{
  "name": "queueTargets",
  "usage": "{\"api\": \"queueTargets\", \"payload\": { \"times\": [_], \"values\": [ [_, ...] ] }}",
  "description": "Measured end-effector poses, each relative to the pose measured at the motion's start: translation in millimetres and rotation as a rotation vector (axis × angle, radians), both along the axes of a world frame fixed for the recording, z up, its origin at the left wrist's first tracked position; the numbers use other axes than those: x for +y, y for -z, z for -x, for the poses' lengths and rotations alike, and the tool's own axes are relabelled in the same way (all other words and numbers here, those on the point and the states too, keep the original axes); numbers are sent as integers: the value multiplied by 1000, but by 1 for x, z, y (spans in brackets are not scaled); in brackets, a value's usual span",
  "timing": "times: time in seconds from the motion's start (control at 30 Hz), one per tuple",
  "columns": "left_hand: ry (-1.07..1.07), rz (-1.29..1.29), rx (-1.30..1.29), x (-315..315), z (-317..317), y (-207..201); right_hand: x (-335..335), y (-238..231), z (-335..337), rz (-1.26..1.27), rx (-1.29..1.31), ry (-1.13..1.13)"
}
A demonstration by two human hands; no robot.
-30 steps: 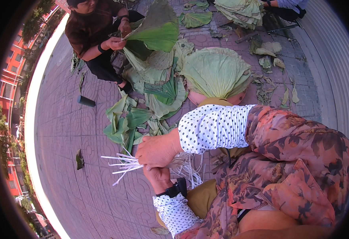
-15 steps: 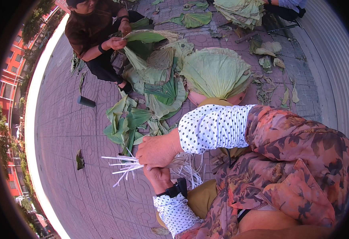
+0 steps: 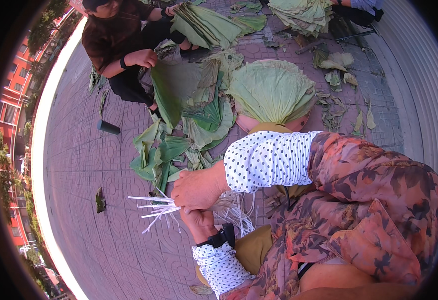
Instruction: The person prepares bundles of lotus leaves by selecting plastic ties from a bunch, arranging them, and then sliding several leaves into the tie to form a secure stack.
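My right hand (image 3: 199, 190), at the end of a polka-dot sleeve, is closed over a bundle of thin white strips (image 3: 156, 206). Just below it, touching, my left hand (image 3: 199, 218) with a black band on the wrist is closed on the same bundle, its fingers partly hidden. Loose strip ends fan out to the left of the hands, while more strips (image 3: 241, 217) trail behind them on the right. Dried green leaves (image 3: 174, 147) lie on the paving just beyond my hands.
A large stack of pleated leaves (image 3: 271, 92) rests on a pink round base (image 3: 299, 123). Across from me a co-worker (image 3: 114, 40) handles big leaves (image 3: 206, 27). Another leaf pile (image 3: 301, 15) is at the back, and a dark cylinder (image 3: 108, 127) lies on the paving.
The co-worker's hands have moved apart, one carrying a leaf up and to the right, the other now away from the leaves. My hands and the strips have stayed almost still.
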State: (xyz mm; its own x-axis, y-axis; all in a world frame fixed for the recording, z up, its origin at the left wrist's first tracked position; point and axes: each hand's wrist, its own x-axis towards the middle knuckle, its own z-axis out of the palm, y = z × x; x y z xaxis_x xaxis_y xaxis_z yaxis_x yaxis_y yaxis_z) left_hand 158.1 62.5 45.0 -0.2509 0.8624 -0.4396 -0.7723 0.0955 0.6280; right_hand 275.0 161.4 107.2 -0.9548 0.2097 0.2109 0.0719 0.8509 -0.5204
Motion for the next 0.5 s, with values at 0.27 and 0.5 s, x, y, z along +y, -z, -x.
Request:
{"api": "queueTargets", "payload": {
  "times": [0.27,0.5],
  "values": [
    [7,27,10,-2,-10,-2,-1,-3,-10,6,11,-5],
    [-29,26,35,-7,-6,-12,-6,5,3,-1,14,-25]
  ]
}}
